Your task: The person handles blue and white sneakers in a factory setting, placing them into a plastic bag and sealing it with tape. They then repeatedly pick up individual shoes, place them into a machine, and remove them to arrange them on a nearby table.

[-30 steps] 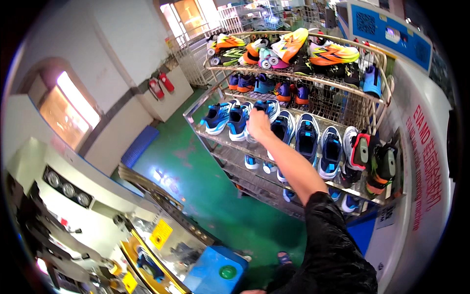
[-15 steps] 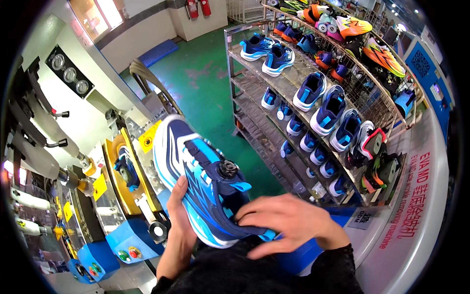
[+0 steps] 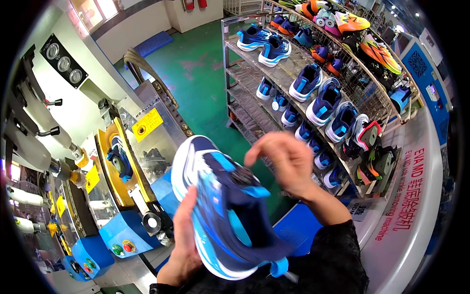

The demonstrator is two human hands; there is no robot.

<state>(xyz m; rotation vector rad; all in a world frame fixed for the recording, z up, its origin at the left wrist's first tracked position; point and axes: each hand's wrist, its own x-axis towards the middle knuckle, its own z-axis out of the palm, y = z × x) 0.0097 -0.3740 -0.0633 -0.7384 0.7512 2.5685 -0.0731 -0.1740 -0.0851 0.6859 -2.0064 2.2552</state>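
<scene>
A navy, blue and white sneaker (image 3: 220, 210) is in my left hand (image 3: 183, 240), toe pointing away and the collar opening facing up toward me. My left thumb presses along its side, and the other fingers are hidden beneath it. The tongue and lacing area are blurred by motion, and a light blue heel loop hangs at the near end. Just right of the shoe's upper, my right hand (image 3: 289, 164) is in the air, apart from the shoe. Its fingers look curled but are smeared, and no object shows in them.
A metal rack (image 3: 262, 61) at the right carries several similar navy sneakers, with a wire basket of colourful shoes behind. At left stands a machine whose yellow-edged station (image 3: 110, 164) holds another shoe. Blue control boxes (image 3: 125, 235) with buttons jut out below. A grey machine body (image 3: 391, 230) curves at right.
My right hand has left the shoe's collar, rising up and away. The shoe has moved nearer and slightly right in my left hand, its opening turned more toward me.
</scene>
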